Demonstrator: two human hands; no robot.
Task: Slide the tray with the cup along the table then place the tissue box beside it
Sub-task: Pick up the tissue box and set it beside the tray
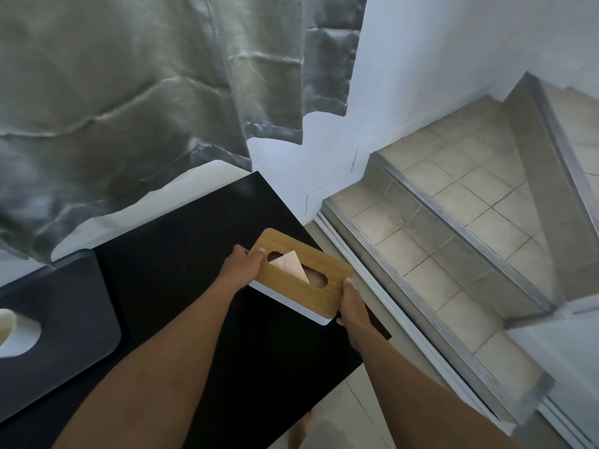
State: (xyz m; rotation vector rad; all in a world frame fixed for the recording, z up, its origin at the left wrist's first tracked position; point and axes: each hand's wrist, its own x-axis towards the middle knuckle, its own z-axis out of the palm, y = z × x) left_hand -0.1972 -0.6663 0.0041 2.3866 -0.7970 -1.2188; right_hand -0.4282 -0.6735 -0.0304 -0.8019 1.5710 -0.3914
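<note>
Fingers of the left hand [241, 270] curled over the far short end of the rectangular white tissue box with bamboo lid [299, 277], thumb pressed on the lid edge. Fingers of the right hand [351, 307] wrapped round the near short end, thumb tip on the lid corner. Both hands clamped on the box, one at each end of its long axis.

Box close to the right-hand end of the glossy black tabletop [181, 254]; cannot tell whether resting or just lifted. Pale folded tissue [291, 265] poking up through the oval slot. Long axis running diagonally, from far-left to near-right.

Outward and leftward: dark grey rounded-corner tray [71, 315] at the opposite end of the table, well apart from the box, with the cream cup [13, 332] lying half out of view on it. Tray apparently already in place, so probably the second step in hand. Next move: carry leftward across the bare black surface, left hand leading as the nearer one. Beyond the table edge, tiled steps [453, 222] to the right.
</note>
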